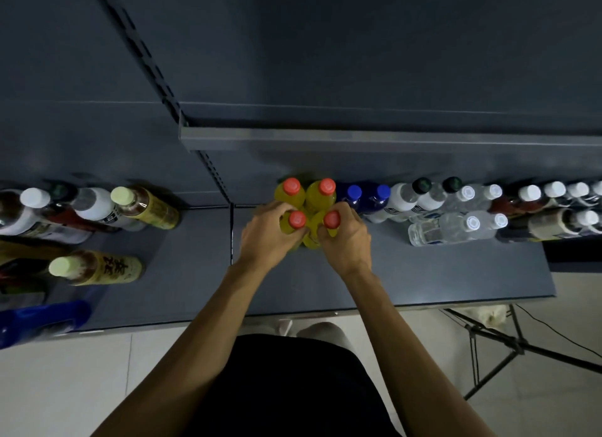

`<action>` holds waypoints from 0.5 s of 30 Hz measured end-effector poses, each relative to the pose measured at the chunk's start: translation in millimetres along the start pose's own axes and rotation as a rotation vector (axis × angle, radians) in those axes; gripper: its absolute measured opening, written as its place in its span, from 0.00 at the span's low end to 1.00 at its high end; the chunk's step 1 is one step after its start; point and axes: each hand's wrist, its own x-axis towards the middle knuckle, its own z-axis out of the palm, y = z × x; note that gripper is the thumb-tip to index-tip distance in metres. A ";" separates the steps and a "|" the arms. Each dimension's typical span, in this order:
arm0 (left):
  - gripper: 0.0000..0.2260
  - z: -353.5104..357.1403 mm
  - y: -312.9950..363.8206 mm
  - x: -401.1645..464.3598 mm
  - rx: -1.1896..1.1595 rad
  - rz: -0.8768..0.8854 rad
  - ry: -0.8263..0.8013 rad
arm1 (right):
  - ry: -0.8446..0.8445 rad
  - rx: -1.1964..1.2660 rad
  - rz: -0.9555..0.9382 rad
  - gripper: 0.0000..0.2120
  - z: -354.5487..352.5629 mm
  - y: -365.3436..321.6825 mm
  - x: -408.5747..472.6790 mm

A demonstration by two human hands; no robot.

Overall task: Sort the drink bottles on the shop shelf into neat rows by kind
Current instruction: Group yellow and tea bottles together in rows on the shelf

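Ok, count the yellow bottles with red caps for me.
4, in a square block: back left, back right, front left in the left hand, front right in the right hand. None visibly hidden.

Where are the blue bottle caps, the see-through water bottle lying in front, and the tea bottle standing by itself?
Blue caps (354,192): head view, top of the left cap.
Clear water bottle (439,229): head view, middle of its body.
Lone tea bottle (107,268): head view, yellow label.

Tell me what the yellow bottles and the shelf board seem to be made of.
Yellow bottles: probably clear plastic, glossy, since the yellow drink shows through the walls; caps look like smooth red plastic. Shelf board: likely painted metal, matte dark grey, with a thin straight front edge, though coated wood cannot be excluded.
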 end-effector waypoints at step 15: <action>0.25 6.8 16.8 -36.6 0.040 -0.031 0.008 | -0.049 0.131 -0.059 0.21 -13.3 6.9 -17.4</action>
